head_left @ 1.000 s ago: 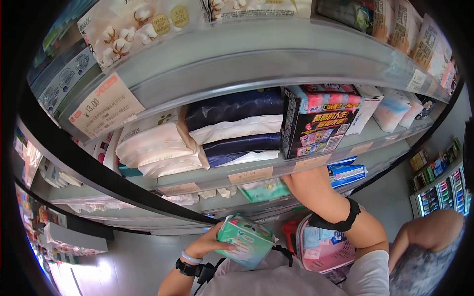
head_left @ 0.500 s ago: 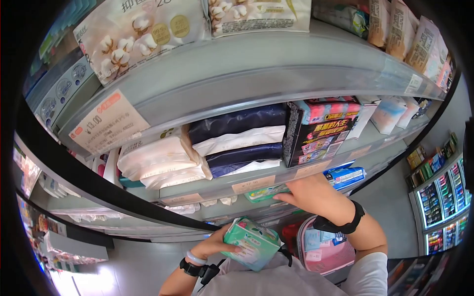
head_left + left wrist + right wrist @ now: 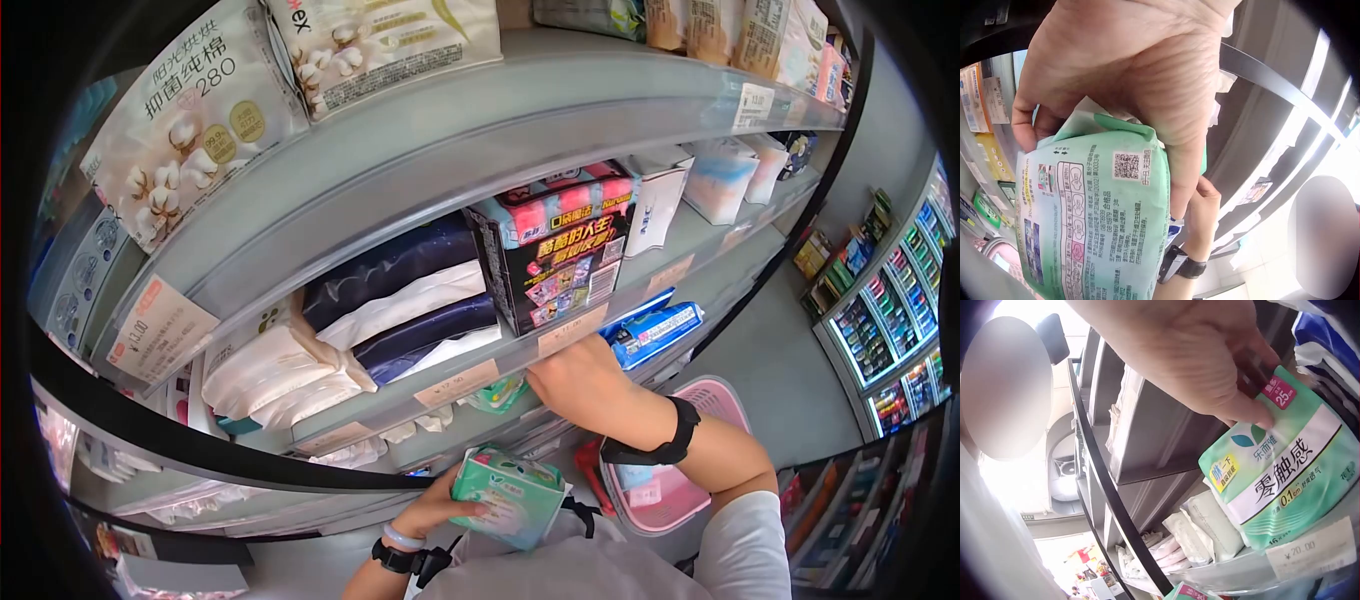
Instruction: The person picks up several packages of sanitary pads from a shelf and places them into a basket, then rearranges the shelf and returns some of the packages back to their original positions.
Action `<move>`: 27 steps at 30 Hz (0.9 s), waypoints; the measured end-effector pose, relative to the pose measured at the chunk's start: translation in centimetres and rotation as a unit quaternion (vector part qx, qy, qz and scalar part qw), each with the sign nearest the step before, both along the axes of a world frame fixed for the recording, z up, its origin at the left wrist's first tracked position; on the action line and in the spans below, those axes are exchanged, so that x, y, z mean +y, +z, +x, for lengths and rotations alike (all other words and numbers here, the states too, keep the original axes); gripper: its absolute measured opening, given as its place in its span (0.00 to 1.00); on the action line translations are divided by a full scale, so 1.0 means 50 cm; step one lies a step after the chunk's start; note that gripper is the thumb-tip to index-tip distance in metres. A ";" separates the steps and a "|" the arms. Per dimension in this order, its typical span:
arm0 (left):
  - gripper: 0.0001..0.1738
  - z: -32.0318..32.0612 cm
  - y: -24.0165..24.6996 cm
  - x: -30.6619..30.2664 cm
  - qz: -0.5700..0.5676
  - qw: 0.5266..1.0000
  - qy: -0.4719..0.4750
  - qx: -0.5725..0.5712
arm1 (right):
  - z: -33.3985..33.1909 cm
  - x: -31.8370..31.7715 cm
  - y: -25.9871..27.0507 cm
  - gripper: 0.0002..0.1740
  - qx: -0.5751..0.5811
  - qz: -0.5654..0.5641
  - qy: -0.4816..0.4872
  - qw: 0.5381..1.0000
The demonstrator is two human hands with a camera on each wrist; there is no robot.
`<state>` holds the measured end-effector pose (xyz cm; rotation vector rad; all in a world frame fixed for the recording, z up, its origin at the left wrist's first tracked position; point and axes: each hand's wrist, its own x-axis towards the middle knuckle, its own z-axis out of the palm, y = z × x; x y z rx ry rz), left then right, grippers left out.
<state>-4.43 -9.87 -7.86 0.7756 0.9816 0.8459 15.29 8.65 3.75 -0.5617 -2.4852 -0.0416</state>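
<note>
The left hand (image 3: 435, 505) grips a green package (image 3: 508, 497) in front of the body; the left wrist view shows the printed back of that package (image 3: 1097, 212), with the left hand (image 3: 1129, 75) curled over its top end. Under the shelf edge, the right hand (image 3: 585, 385) reaches to another green package (image 3: 497, 394). Seen from the right wrist, this second package (image 3: 1285, 469) stands on the lower shelf behind a price tag (image 3: 1313, 550), and the right hand (image 3: 1191, 362) pinches its top edge, thumb on the front and fingers behind.
A black and pink box (image 3: 560, 250) and dark blue packs (image 3: 400, 270) stand on the shelf above. Blue packs (image 3: 655, 330) lie right of the right hand. A pink basket (image 3: 690, 490) is below at the right. White packs (image 3: 1200, 528) sit beside the second green package.
The head view has turned, so the shelves appear shifted left and tilted. The right hand has moved from beside the second green package onto it. The left hand still holds its package.
</note>
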 end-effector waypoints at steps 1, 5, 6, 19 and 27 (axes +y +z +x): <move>0.46 0.000 0.002 -0.001 -0.001 1.000 -0.002 0.000 | -0.005 -0.009 0.000 0.12 0.000 -0.001 -0.002 1.000; 0.46 0.002 0.001 -0.003 -0.002 1.000 -0.002 0.011 | -0.041 -0.044 -0.007 0.16 0.088 -0.033 0.002 0.996; 0.46 0.001 -0.001 -0.003 0.007 1.000 -0.009 0.015 | -0.049 -0.050 -0.011 0.18 0.105 -0.010 -0.004 0.994; 0.45 -0.026 -0.013 -0.056 -0.014 1.000 0.002 -0.002 | -0.022 -0.039 -0.023 0.11 0.148 -0.157 0.041 0.975; 0.45 -0.041 -0.016 -0.084 0.014 1.000 -0.015 -0.020 | -0.038 -0.081 0.025 0.13 0.134 -0.083 -0.148 0.976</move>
